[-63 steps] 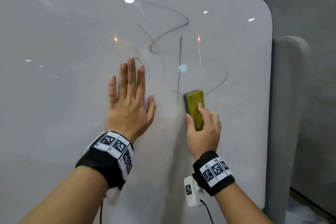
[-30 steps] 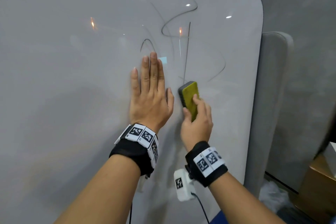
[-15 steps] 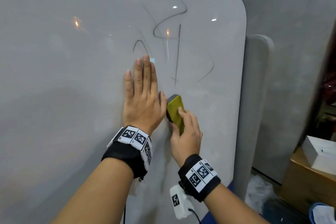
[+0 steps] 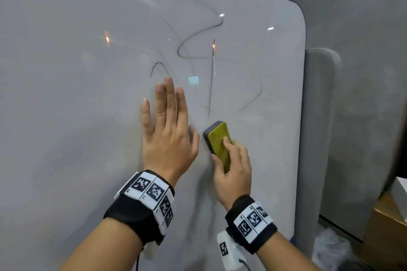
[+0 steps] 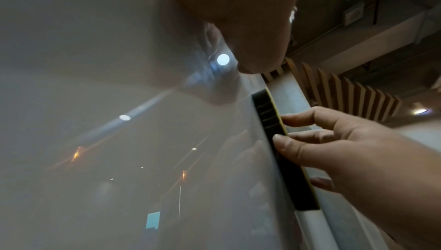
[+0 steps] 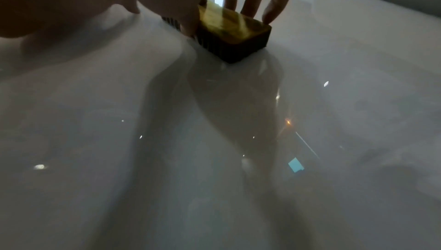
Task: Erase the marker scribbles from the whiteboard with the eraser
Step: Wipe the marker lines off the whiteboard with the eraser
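Looks like an office or meeting-room space, unfinished or used for storage at the edges. Large glossy whiteboard point(image 4: 66, 116) with rounded corner, standing upright, marker scribbles point(image 4: 198, 37) on it. Beside its right edge a grey padded partition panel point(image 4: 319, 138), office-divider type. Plain grey wall point(image 4: 363, 28) behind. Ceiling in the left wrist view: wooden slats point(image 5: 346, 93), exposed ducting or conduit point(image 5: 381, 18), recessed spotlight point(image 5: 420, 111); round downlights reflect in the board. Lower right of the head view: cardboard box point(image 4: 385, 237) with a white box point(image 4: 399, 196) on top, clear plastic wrapping point(image 4: 330, 248) on the floor.
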Demonstrator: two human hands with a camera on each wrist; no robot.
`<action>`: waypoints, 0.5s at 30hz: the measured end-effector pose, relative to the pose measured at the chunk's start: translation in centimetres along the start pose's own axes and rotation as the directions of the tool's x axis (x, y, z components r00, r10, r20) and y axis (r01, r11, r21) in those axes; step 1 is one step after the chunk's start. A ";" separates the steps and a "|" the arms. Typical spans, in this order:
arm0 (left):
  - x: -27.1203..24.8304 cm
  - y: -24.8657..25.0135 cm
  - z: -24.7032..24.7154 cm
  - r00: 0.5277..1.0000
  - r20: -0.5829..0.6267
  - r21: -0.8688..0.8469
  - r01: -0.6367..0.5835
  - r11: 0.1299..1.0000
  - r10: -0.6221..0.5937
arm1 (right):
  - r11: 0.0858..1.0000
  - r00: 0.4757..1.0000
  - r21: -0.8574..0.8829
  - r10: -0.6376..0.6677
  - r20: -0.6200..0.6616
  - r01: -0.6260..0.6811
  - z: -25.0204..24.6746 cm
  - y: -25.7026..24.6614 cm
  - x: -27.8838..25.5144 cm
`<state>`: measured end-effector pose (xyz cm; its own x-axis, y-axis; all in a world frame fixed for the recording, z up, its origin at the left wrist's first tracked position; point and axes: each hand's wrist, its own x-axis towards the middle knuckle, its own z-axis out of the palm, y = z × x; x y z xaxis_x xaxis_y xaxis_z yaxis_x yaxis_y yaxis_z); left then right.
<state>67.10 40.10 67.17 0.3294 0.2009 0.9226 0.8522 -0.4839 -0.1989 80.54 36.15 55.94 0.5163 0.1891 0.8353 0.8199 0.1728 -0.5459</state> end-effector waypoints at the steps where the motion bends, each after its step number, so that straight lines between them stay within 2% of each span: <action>1: 0.2 0.4 0.0 1.000 -0.003 0.009 -0.024 1.000 0.024 | 0.999 1.000 0.022 0.023 -0.008 -0.023 -0.3 0.8 1.2; 4: 1.0 2.5 0.4 0.988 -0.018 0.036 -0.150 0.988 0.151 | 0.967 0.965 0.063 0.250 -0.073 -0.246 -1.1 3.6 6.3; 6: 1.7 4.4 0.9 0.973 -0.023 0.017 -0.228 0.973 0.229 | 0.947 0.941 0.068 0.321 -0.104 -0.315 -1.4 4.9 8.1; 8: 2.5 6.0 1.9 0.965 -0.014 0.005 -0.261 0.965 0.261 | 0.957 0.953 0.074 0.287 -0.098 -0.280 -1.3 5.0 7.6; 11: 3.0 7.6 3.8 0.978 0.026 -0.005 -0.209 0.978 0.209 | 0.993 0.995 0.091 0.078 -0.059 -0.072 -0.8 4.4 4.4; 13: 2.9 7.8 4.8 0.981 0.045 0.030 -0.190 0.981 0.188 | 0.997 0.997 0.069 -0.038 -0.069 0.043 -0.7 5.4 4.5; 15: 2.8 7.8 5.5 0.981 0.048 0.069 -0.191 0.979 0.188 | 0.998 0.993 0.057 -0.009 -0.121 0.016 -0.7 7.1 6.5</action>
<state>76.90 41.55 66.41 0.5028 0.1472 0.8518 0.7997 -0.4533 -0.3937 89.86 37.96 57.52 0.5349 0.0690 0.8421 0.8127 0.2306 -0.5351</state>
